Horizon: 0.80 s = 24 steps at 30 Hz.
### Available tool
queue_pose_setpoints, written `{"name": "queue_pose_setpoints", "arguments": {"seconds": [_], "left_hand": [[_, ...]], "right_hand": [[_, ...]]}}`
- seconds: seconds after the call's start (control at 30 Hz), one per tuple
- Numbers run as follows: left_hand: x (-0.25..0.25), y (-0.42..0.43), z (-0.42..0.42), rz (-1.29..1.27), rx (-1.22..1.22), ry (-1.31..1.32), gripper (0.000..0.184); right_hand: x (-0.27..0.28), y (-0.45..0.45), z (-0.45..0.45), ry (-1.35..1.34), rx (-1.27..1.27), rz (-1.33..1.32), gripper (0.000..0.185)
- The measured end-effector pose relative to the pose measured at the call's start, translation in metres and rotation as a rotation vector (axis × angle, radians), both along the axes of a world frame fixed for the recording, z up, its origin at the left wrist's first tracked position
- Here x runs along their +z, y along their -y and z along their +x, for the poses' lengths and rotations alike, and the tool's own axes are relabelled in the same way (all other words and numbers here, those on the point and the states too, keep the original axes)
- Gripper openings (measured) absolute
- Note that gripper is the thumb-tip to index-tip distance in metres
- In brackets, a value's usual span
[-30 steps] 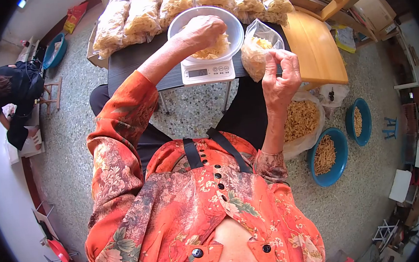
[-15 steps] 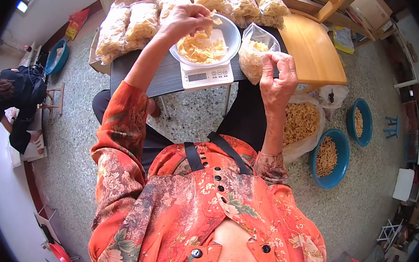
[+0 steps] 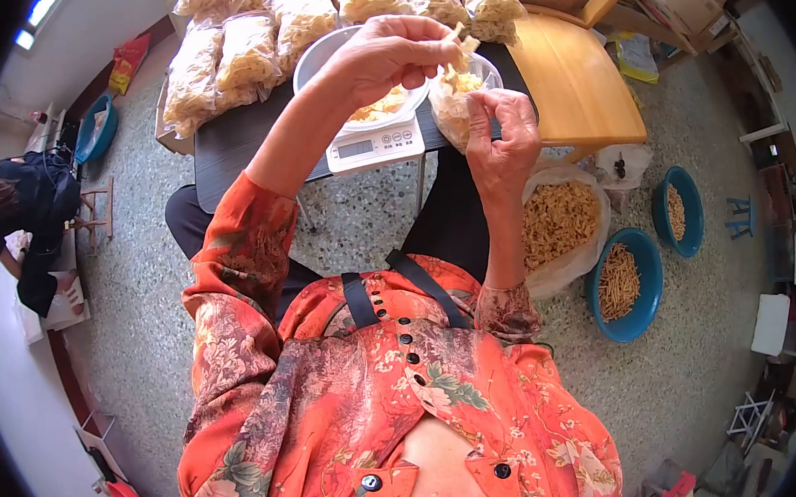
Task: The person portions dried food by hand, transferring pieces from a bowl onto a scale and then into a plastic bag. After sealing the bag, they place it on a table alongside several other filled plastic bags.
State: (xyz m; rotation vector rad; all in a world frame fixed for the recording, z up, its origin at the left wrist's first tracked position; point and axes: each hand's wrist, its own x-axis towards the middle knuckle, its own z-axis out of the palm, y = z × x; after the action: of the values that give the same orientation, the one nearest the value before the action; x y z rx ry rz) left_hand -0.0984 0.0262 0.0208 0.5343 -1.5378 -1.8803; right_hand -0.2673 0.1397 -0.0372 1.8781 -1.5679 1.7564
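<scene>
My left hand (image 3: 392, 57) is closed on a few pale yellow dried flakes (image 3: 464, 45), holding them just above an open clear plastic bag (image 3: 451, 113). The bag is partly filled with similar flakes and stands at the table edge. My right hand (image 3: 503, 133) pinches the bag's rim on its near right side. Left of the bag, a white bowl (image 3: 309, 64) with more flakes sits on a white kitchen scale (image 3: 375, 147). My left hand and forearm hide part of the bowl. The scale's display is too small to read.
Several filled bags (image 3: 247, 50) are piled along the back of the dark table (image 3: 223, 159). A wooden chair (image 3: 562, 77) stands at right. Below it are a large open sack of flakes (image 3: 560, 222) and two blue basins (image 3: 630, 324). Another person (image 3: 34, 202) works at far left.
My left hand has moved right from over the bowl to above the bag, carrying flakes. My right hand keeps its pinch on the bag. The whole view has shifted slightly.
</scene>
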Motion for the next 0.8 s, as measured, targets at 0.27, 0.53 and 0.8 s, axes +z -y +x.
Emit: {"name": "queue_pose_setpoints", "arguments": {"seconds": [0.27,0.53,0.8], "left_hand": [[0.001,-0.003,-0.030,-0.741,0.350,0.482,0.024],[-0.003,-0.012,-0.038,-1.141,0.257,0.578,0.012],[0.006,-0.015,-0.045,-1.281,0.194,0.778,0.008]], "right_hand": [[-0.004,-0.001,-0.003,-0.004,0.027,-0.036,0.008],[-0.008,-0.001,-0.007,0.014,-0.027,-0.061,0.009],[-0.006,-0.003,-0.004,0.008,-0.003,-0.059,0.010]]}}
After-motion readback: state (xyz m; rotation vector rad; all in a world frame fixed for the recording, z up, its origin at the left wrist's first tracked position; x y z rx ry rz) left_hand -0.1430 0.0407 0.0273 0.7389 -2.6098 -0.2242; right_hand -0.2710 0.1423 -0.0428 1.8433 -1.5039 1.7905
